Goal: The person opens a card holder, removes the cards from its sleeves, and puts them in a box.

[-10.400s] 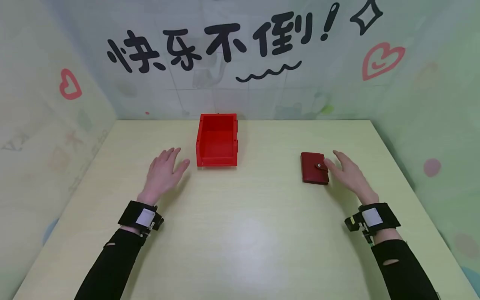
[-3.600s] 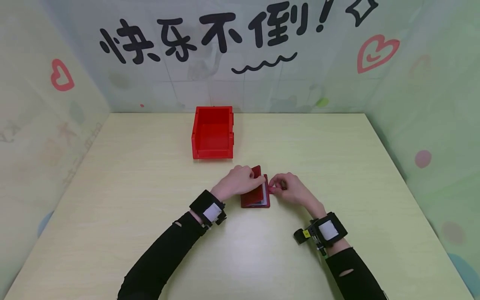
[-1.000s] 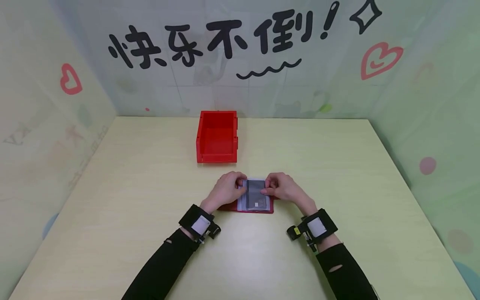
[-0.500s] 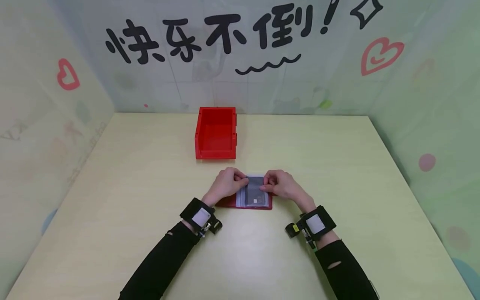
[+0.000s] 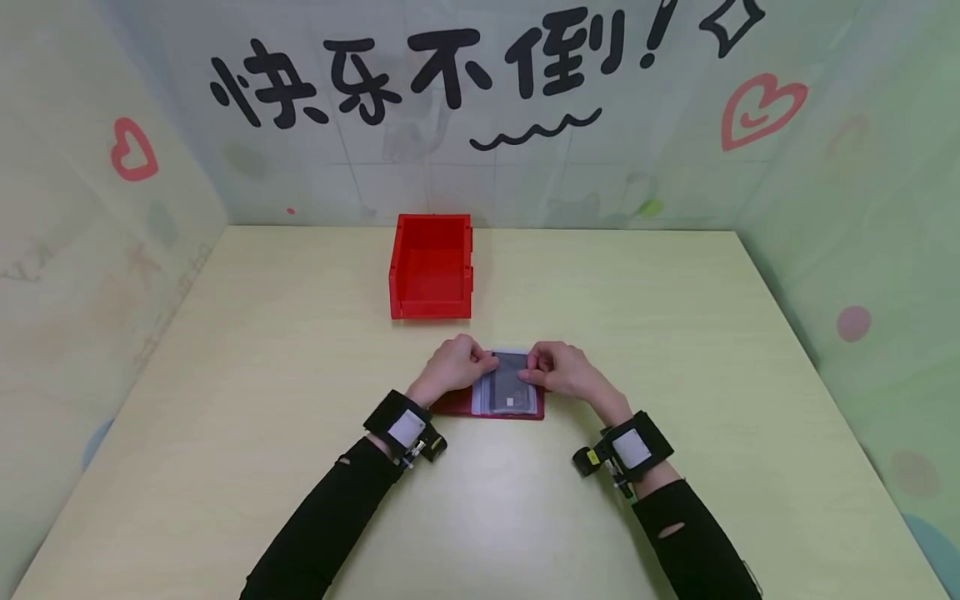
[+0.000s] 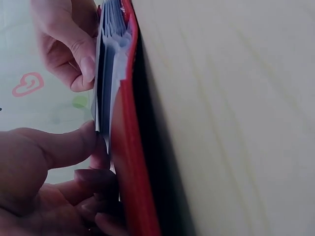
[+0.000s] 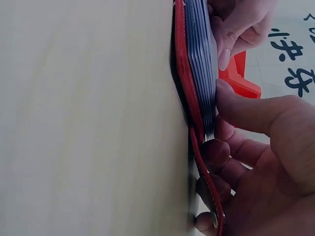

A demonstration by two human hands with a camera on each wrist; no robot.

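Observation:
A red card holder (image 5: 455,402) lies spread on the table, its clear plastic sleeves (image 5: 482,400) on the right half. A dark grey card (image 5: 510,385) shows on the top sleeve. My left hand (image 5: 453,367) pinches the upper left edge of the top sleeve between thumb and fingers; in the left wrist view the thumb (image 6: 74,145) presses at the card's corner. My right hand (image 5: 566,371) grips the sleeves' right edge, thumb on top. In the right wrist view the closing strap (image 7: 205,179) with its snap hangs by the right fingers.
A red open-front bin (image 5: 431,308) stands behind the hands, toward the back edge of the pale table (image 5: 300,292). Printed cloth walls (image 5: 495,192) close off the back and both sides. Each wrist wears a black band with a small camera (image 5: 587,460).
The card holder, fastened at the right 10.4 s ago, has come to the middle and been unfolded, with both hands on its sleeves. Over the last half second the hands hardly move.

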